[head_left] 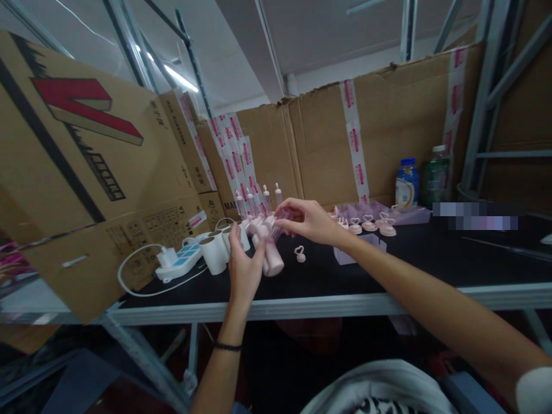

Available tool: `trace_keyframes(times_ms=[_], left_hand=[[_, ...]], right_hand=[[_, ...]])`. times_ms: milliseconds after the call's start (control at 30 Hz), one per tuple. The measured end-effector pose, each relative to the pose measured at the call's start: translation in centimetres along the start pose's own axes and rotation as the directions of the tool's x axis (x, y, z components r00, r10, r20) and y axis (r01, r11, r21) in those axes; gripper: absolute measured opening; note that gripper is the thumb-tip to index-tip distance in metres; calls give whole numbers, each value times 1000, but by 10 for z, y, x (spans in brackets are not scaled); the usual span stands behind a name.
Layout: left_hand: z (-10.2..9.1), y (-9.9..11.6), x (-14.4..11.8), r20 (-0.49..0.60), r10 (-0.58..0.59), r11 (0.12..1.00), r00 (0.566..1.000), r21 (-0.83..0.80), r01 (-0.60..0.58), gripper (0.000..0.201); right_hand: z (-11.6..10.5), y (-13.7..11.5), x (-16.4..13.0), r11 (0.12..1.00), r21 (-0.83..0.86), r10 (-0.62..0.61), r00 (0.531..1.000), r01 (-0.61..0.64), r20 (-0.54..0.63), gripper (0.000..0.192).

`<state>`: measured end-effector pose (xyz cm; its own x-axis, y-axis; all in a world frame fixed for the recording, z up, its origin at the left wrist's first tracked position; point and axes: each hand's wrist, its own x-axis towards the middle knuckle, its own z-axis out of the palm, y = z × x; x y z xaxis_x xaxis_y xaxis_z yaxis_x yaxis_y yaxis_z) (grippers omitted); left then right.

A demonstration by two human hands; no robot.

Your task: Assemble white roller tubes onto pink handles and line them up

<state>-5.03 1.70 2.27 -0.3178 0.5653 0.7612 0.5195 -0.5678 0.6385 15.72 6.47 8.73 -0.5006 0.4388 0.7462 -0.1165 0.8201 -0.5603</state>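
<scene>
My left hand [245, 261] is closed around a pale pink cylindrical piece [272, 257], which tilts with its flat round end toward me. Just beyond it, my right hand [308, 220] has its fingers pinched together beside the cluster of pink parts; what lies between the fingertips is too small to make out. Behind the hands, several slim clear tubes with pink looped tops [278, 188] stand upright. A pink cap with a heart-shaped loop [300, 254] lies on the black tabletop, to the right of the cylinder.
White cylinders [214, 254] and a power strip [179, 263] with a cable stand at left. At right are a lilac tray [360, 253], several heart-loop caps [387, 227], a blue-capped bottle [406, 183] and a green bottle [435, 178]. Cardboard walls [319, 144] close the back.
</scene>
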Motion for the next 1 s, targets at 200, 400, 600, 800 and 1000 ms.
trace_keyframes(times_ms=[200, 400, 600, 800, 1000], left_hand=[[-4, 25, -5, 320, 231, 962, 919, 63, -264, 48], [3, 21, -7, 287, 55, 998, 956, -36, -46, 28], [-7, 18, 2, 26, -26, 980, 999, -195, 31, 27], [-17, 22, 11, -75, 24, 943, 997, -328, -47, 32], [-27, 33, 8, -27, 134, 991, 991, 5, -134, 19]], right_hand=[[9, 6, -2, 1000, 10, 27, 998, -28, 61, 39], [13, 7, 1, 987, 157, 13, 996, -27, 91, 39], [-11, 21, 4, 901, -434, 105, 971, -1, 216, 29], [-13, 46, -3, 750, -661, 386, 823, -18, 416, 16], [-2, 35, 2, 920, -358, 269, 919, -158, 288, 19]])
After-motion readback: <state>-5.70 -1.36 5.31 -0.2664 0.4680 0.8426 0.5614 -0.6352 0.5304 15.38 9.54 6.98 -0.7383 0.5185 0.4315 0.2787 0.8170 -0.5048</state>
